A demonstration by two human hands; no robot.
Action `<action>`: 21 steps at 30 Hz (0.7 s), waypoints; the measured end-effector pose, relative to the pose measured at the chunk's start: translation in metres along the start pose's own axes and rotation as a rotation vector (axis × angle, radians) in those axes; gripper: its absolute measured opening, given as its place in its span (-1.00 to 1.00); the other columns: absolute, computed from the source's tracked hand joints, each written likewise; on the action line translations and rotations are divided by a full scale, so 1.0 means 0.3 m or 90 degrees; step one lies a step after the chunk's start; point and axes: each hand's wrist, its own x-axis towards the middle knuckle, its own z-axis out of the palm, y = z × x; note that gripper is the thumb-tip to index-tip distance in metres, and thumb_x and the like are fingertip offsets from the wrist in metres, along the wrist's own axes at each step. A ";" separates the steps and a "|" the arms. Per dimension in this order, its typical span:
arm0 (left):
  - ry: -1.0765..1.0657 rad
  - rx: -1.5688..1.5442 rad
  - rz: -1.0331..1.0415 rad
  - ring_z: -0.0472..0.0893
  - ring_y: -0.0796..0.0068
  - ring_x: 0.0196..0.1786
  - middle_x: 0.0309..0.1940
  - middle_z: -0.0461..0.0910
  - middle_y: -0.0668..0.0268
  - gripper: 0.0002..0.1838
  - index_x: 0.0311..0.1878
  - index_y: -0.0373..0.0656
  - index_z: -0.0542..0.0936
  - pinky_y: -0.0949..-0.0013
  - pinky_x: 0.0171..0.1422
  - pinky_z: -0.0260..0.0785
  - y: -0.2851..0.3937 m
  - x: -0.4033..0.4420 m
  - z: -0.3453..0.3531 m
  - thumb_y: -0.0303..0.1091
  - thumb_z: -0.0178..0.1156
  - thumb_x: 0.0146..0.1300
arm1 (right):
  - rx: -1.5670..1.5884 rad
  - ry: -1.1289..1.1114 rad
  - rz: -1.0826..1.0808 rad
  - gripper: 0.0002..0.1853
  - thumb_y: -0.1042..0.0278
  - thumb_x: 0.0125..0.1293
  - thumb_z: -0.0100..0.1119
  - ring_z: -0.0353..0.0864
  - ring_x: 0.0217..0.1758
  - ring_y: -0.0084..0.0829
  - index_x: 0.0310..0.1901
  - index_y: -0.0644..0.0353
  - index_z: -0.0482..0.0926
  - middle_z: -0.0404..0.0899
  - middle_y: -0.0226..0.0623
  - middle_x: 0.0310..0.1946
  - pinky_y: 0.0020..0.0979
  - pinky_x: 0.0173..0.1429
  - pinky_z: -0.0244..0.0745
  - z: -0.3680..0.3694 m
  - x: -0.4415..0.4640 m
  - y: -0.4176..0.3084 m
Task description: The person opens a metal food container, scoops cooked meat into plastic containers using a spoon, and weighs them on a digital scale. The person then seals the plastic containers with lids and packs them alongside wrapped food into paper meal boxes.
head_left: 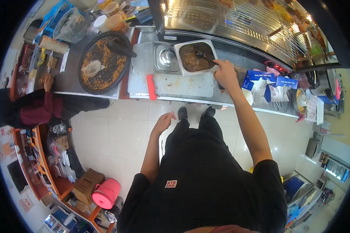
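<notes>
My right hand (224,73) is closed around the dark handle of a black ladle (206,57). The ladle's bowl dips into a rectangular steel pan (177,49) of brown, sauce-like food (192,62). This pan sits tilted at the back of a pale cutting board (175,91). To its left is a shiny steel pan or lid (167,58). A red handle-like object (151,87) lies across the board's front edge. Away from the counter, my left hand (164,122) hangs over the floor, fingers loosely bent and holding nothing.
A large black pan (81,79) of brown crumbs stands on the left counter. Another person's hand (47,82) rests farther left. Blue-and-white boxes (256,79) sit at right; a glass display case with wire racks (237,19) rises behind. A pink bucket (105,196) is on the floor.
</notes>
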 end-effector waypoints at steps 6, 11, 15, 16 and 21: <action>-0.055 0.001 -0.033 0.23 0.71 -0.61 -0.67 0.27 0.53 -0.65 -0.17 -0.14 0.62 0.49 -0.53 0.07 -0.021 0.017 0.023 -0.03 0.09 0.48 | -0.046 0.165 -0.099 -0.72 0.45 0.35 0.10 0.57 -0.04 -0.05 0.05 0.12 0.65 0.58 -0.04 -0.10 -0.20 0.08 0.49 -0.081 -0.086 -0.055; -0.114 -0.042 -0.015 0.39 0.69 -0.55 -0.54 0.44 0.46 -0.71 0.04 -0.14 0.57 0.54 -0.51 0.17 0.151 0.016 0.102 -0.13 0.16 0.46 | 0.104 0.252 0.063 -0.76 0.51 0.39 0.09 0.64 -0.12 -0.29 0.00 0.12 0.67 0.59 -0.16 -0.11 -0.36 -0.12 0.56 -0.344 -0.243 0.101; -0.172 -0.018 0.129 0.50 0.64 -0.46 -0.39 0.58 0.37 -0.74 0.07 -0.15 0.56 0.50 -0.40 0.34 0.312 0.128 0.283 -0.25 0.20 0.41 | 0.107 0.246 0.139 -0.79 0.54 0.36 0.13 0.64 -0.26 -0.40 -0.06 0.14 0.69 0.65 -0.25 -0.21 -0.43 -0.17 0.52 -0.471 -0.338 0.251; -0.136 -0.015 0.151 0.50 0.60 -0.47 -0.39 0.58 0.35 -0.74 0.06 -0.16 0.55 0.46 -0.39 0.36 0.349 0.169 0.341 -0.28 0.21 0.39 | 0.107 0.241 0.139 -0.80 0.54 0.35 0.13 0.64 -0.26 -0.40 -0.07 0.15 0.69 0.65 -0.26 -0.21 -0.42 -0.17 0.52 -0.495 -0.329 0.260; 0.148 0.159 0.261 0.58 0.46 -0.31 -0.18 0.58 0.25 -0.64 0.12 -0.11 0.53 0.35 -0.24 0.43 0.471 0.374 0.513 -0.25 0.27 0.30 | 0.087 0.156 0.017 -0.83 0.53 0.34 0.14 0.66 -0.19 -0.26 -0.10 0.18 0.69 0.65 -0.19 -0.19 -0.35 -0.15 0.52 -0.585 -0.185 0.214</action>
